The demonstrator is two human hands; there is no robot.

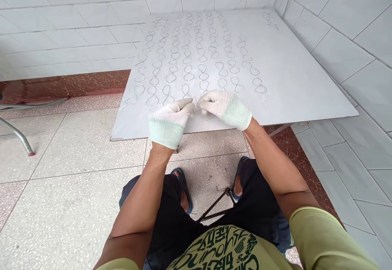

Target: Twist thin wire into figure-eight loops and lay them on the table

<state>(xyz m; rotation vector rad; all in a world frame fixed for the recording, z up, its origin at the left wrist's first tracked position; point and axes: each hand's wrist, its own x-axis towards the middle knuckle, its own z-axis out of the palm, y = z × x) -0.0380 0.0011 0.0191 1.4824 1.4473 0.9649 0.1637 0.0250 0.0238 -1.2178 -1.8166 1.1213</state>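
Both hands wear white knit gloves with pale green cuffs and meet near the front edge of a white board (pixel 134 125). My left hand (pixel 173 119) is closed, its thumb and fingertips pinched together. Facing it, my right hand (pixel 226 105) pinches as well. A thin dark wire (pixel 208 119) runs between and below the fingertips; part of it is hidden by the gloves. Just beyond the hands lie several wires bent into figure-eight shapes, such as one wire figure-eight (pixel 203 72), laid out in rough rows.
A small tangle of wire pieces (pixel 269 19) lies at the board's far right corner. Tiled walls (pixel 333 29) border the board behind and at the right. A metal chair leg (pixel 20 135) stands on the floor at left. Dark folding legs (pixel 216 204) show between my feet.
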